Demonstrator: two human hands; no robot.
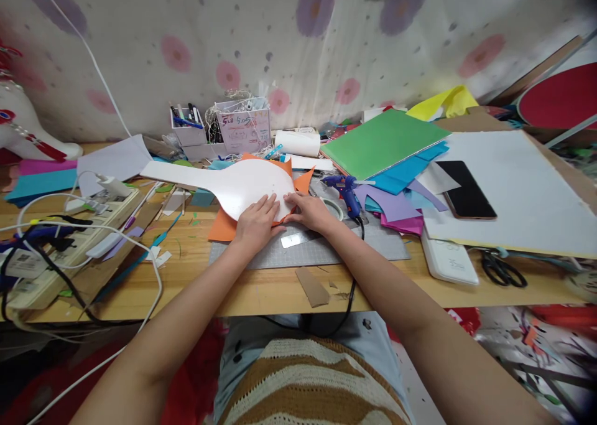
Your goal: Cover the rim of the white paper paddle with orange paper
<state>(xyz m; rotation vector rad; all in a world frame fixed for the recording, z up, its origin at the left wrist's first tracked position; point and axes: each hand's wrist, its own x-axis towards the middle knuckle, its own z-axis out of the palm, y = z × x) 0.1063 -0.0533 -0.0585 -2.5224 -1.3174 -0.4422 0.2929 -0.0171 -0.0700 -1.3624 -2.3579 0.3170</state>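
blue glue gun (pixel 346 191), black phone (pixel 467 190), scissors (pixel 502 269)

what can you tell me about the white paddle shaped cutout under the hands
The white cutout is a flat, smooth sheet that looks like card or foam board: a rounded body narrowing to a long handle that points left. It lies on spiky orange paper, which shows past its near and right edges. The left hand presses on its near edge, and the right hand touches its right rim.

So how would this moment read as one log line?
left hand: flat on white paddle-shaped cutout | right hand: on its edge | beneath: orange paper | nearby: blue glue gun
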